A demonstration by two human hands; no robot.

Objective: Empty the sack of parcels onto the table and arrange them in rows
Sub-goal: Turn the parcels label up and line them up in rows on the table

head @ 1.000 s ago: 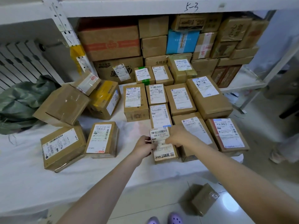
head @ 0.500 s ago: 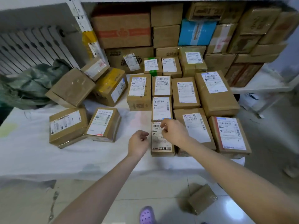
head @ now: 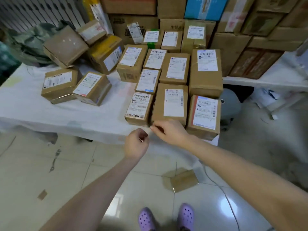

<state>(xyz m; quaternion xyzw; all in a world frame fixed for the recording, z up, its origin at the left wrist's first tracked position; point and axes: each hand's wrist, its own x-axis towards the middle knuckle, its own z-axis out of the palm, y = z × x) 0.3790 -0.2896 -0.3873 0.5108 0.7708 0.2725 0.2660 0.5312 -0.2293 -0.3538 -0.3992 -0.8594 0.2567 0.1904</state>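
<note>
The rows fill the right half of the desk (head: 50, 117). The labelled parcels (head: 176, 69) sit edge to edge with their labels up, presumably so each can be read at a glance. The nearest row runs along the desk's front edge: a small parcel (head: 139, 107) at centre frame, a wider parcel (head: 171, 104) touching its right side, and a red-edged parcel (head: 204, 114) at the end.

The left hand (head: 136, 144) hangs just off the front edge, below the small parcel, its grip narrow and loosely curled, holding nothing. The right hand (head: 170, 132) is at the near lower corner where the small and wider parcels meet. Its fingertips are drawn into a narrow grip, but through the blur I cannot tell whether they pinch anything or only touch cardboard.

Left of centre, two parcels (head: 75, 85) lie side by side, apart from the rows. Behind them, at upper left, a tumbled heap (head: 83, 47) leans box on box. These look not yet arranged. The sack (head: 28, 44) lies slumped at the far upper left, behind the heap, seemingly emptied. One stray parcel (head: 183, 180) lies on the floor at lower centre, near the purple clogs (head: 166, 217). It probably needs fetching before the rows are complete.
</note>
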